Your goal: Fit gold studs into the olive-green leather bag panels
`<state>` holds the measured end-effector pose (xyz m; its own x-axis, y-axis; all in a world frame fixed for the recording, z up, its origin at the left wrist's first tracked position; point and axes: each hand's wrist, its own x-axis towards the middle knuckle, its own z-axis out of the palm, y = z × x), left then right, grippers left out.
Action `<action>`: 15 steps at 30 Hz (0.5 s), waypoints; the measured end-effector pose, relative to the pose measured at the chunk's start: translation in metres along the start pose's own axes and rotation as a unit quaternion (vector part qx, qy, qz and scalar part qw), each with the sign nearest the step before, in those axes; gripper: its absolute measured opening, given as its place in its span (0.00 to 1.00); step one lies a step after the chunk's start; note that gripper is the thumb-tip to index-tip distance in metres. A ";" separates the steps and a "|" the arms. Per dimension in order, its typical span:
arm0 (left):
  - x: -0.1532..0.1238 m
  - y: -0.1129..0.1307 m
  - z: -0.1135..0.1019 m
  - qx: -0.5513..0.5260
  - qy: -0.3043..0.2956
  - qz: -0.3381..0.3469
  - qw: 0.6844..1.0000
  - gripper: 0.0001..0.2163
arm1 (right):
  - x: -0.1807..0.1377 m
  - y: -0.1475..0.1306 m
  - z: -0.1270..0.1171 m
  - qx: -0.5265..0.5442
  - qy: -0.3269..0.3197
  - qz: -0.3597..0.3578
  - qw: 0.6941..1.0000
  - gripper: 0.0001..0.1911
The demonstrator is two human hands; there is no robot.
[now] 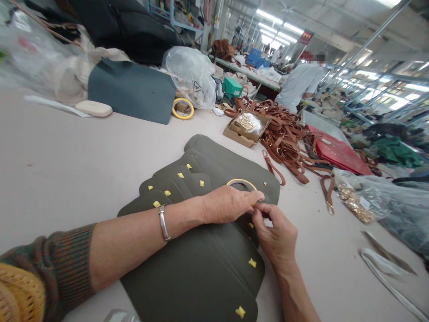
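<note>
My left hand (225,203) is closed around a roll of yellow tape (241,181), whose upper rim shows above the fingers. Close against it, my right hand (276,232) pinches at the tape's edge; the bit between thumb and finger is too small to make out. Under both hands lie several overlapping dark olive-green panels (187,273), fanned out on the table. Small yellow tape pieces (252,263) sit along the panels' edges on both sides. A small metal stud (264,183) shows on the rearmost panel.
Behind the panels stand a second yellow tape roll (182,108), a dark grey sheet (134,91) and a cardboard box (246,129) of gold hardware. Brown straps (284,138) are heaped at back right, near a red piece (338,150) and plastic bags (365,199). Another person (296,85) stands farther off.
</note>
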<state>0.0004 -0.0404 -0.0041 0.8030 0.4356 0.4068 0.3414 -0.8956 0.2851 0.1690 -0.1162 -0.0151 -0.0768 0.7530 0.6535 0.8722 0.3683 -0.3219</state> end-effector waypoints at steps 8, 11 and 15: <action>0.000 0.004 -0.001 0.053 0.011 -0.036 0.998 0.05 | 0.004 -0.011 0.000 0.051 0.001 0.147 0.988 0.06; 0.000 0.006 0.000 0.050 0.050 -0.035 0.997 0.06 | 0.008 -0.016 0.001 0.210 -0.014 0.303 0.930 0.10; -0.001 0.011 -0.001 0.037 0.084 -0.026 0.995 0.08 | 0.011 -0.002 0.002 0.318 0.016 0.417 0.851 0.13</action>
<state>0.0034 -0.0509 -0.0007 0.6926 0.4855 0.5335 0.4204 -0.8727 0.2483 0.1654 -0.1074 -0.0087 0.4632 0.8857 0.0309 0.1777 -0.0587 -0.9823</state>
